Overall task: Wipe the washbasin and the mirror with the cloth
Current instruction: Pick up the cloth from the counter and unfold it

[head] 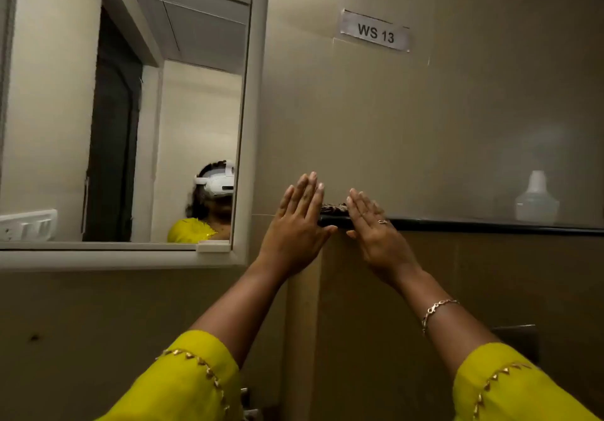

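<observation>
Head | left hand (299,221) flat, released | right hand (376,229) flat, released | perhaps cloth (333,207) between them on ledge (457,225)

The left hand (295,224) and right hand (376,228), fingers straight, flank a brownish cloth (334,208) on the black ledge (490,226), with the mirror (130,110) at ten o'clock and a spray bottle (536,200) at three.
</observation>
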`<state>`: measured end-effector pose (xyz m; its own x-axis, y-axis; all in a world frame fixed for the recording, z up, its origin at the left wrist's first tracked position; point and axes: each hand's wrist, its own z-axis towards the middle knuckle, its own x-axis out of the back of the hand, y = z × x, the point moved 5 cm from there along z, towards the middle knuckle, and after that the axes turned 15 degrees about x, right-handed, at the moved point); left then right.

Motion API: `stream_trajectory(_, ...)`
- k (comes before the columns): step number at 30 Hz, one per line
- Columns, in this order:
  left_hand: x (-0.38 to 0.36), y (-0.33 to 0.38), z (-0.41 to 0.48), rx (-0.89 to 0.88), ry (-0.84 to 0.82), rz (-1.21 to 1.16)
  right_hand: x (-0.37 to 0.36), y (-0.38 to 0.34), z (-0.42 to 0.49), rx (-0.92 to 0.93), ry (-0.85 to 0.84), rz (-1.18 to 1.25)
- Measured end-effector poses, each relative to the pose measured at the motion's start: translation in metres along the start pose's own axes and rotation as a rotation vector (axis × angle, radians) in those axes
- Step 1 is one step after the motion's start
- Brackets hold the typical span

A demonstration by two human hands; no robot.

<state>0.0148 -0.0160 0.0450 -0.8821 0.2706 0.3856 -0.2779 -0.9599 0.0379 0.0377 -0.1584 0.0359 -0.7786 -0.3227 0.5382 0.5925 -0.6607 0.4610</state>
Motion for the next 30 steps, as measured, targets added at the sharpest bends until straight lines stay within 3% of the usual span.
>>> stream_trajectory(6, -0.018, 0.021, 0.025, 0.014, -0.234, -0.112, 0.007, 0.046, -0.010, -0.114, -0.013, 0.136)
stream_trajectory(12, -0.032, 0.016, 0.047, 0.266, -0.341, -0.392, 0.009, 0.075, 0.000, -0.260, 0.035, 0.373)
stream_trajectory(19, -0.038, 0.018, 0.067, 0.336, -0.551, -0.401, 0.002, 0.095, 0.017, -0.320, -0.082, 0.477)
stream_trajectory(23, -0.040, 0.019, 0.070, 0.317, -0.528, -0.386, -0.004, 0.097, 0.022, -0.312, -0.110, 0.449)
stream_trajectory(30, -0.039, 0.014, 0.068, 0.346, -0.321, -0.397, -0.001, 0.091, 0.022, -0.281, 0.128, 0.322)
